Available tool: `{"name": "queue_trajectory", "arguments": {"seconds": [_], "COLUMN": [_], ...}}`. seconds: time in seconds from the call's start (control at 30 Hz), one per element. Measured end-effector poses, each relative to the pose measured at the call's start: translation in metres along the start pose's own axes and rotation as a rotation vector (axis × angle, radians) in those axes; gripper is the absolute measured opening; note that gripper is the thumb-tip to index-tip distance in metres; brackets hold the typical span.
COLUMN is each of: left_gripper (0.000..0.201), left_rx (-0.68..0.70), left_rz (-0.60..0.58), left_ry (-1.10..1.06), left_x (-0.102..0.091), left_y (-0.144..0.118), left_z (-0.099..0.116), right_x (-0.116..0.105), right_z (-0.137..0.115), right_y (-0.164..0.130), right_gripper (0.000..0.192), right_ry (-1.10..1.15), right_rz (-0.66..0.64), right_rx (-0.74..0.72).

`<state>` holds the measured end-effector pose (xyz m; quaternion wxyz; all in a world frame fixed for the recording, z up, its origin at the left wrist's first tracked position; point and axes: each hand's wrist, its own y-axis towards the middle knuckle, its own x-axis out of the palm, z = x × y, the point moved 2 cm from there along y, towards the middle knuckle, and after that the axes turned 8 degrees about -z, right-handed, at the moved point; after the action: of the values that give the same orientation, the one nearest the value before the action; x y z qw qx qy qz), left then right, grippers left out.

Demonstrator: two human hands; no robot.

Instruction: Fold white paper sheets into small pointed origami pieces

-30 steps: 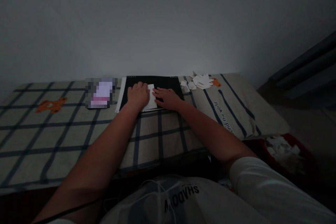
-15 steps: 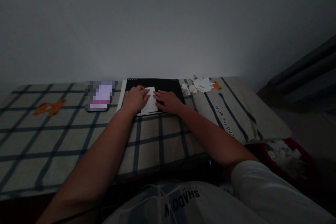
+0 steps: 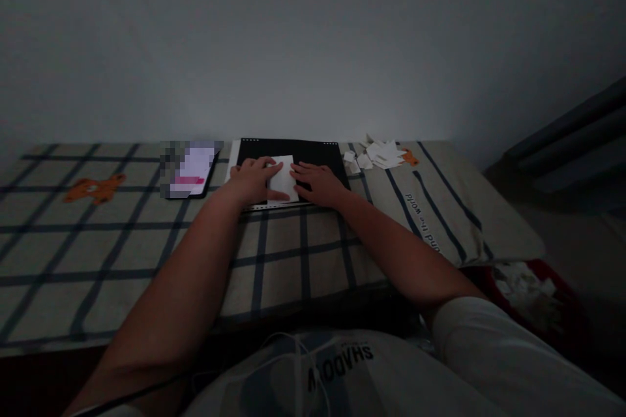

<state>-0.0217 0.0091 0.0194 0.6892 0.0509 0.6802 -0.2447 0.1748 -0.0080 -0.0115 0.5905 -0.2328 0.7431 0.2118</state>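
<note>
A small white piece of paper (image 3: pixel 283 177) lies flat on a black sheet (image 3: pixel 288 147) that has rows of small white marks along its edges. My left hand (image 3: pixel 253 181) rests at the paper's left side, thumb and fingers spread over it. From the right, my right hand (image 3: pixel 317 184) lies palm down on the black sheet, its fingertips touching the paper's right edge. Both hands are open, and neither grips the paper. White pages show along the black sheet's left edge.
A phone (image 3: pixel 198 169) with a lit, partly blurred screen lies to the left. White paper scraps (image 3: pixel 384 154) are heaped on the right. A checked cloth (image 3: pixel 283 254) covers the table against the wall. Below right stands a red bin (image 3: pixel 562 280) holding crumpled white paper.
My left hand has opened wider, with the thumb now stretched across the lower part of the paper. The right hand stays about the same. The whole view has shifted slightly.
</note>
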Motion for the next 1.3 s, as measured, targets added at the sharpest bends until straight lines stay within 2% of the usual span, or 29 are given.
{"name": "queue_trajectory", "arguments": {"seconds": [0.17, 0.27, 0.4, 0.47, 0.57, 0.63, 0.73, 0.87, 0.93, 1.13, 1.3], "left_gripper": [0.102, 0.098, 0.088, 0.079, 0.063, 0.057, 0.050, 0.047, 0.047, 0.039, 0.034], "left_rx": [0.023, 0.055, 0.054, 0.044, 0.038, 0.041, 0.053, 0.065, 0.067, 0.079, 0.126], "left_rz": [0.053, 0.136, 0.221, 0.272, 0.322, 0.328, 0.326, 0.331, 0.337, 0.343, 0.371], "left_ry": [0.001, 0.000, 0.015, 0.030, 0.039, 0.034, 0.031, 0.036, 0.034, 0.014, -0.031], "left_x": [0.006, 0.009, 0.014, 0.015, 0.015, 0.014, 0.012, 0.011, 0.011, 0.009, 0.007], "left_y": [0.001, 0.003, 0.006, 0.006, 0.007, 0.007, 0.007, 0.008, 0.008, 0.008, 0.009], "left_z": [0.003, 0.008, 0.016, 0.018, 0.020, 0.020, 0.017, 0.013, 0.012, 0.010, 0.008], "right_x": [0.004, 0.007, 0.005, 0.002, -0.003, -0.005, -0.006, -0.003, -0.002, -0.005, -0.008], "right_z": [0.004, 0.012, 0.021, 0.023, 0.021, 0.019, 0.016, 0.014, 0.015, 0.017, 0.009], "right_y": [0.001, 0.003, 0.003, 0.001, -0.003, -0.006, -0.008, -0.007, -0.007, -0.010, -0.012], "right_gripper": [0.048, 0.046, 0.043, 0.037, 0.029, 0.030, 0.041, 0.062, 0.065, 0.054, 0.047], "right_ry": [0.018, 0.053, 0.119, 0.132, 0.150, 0.162, 0.171, 0.155, 0.142, 0.137, 0.111], "right_rz": [0.033, 0.090, 0.253, 0.280, 0.242, 0.208, 0.176, 0.094, 0.061, 0.060, 0.067], "right_rx": [-0.010, -0.050, -0.088, -0.090, -0.143, -0.208, -0.256, -0.255, -0.252, -0.259, -0.300]}}
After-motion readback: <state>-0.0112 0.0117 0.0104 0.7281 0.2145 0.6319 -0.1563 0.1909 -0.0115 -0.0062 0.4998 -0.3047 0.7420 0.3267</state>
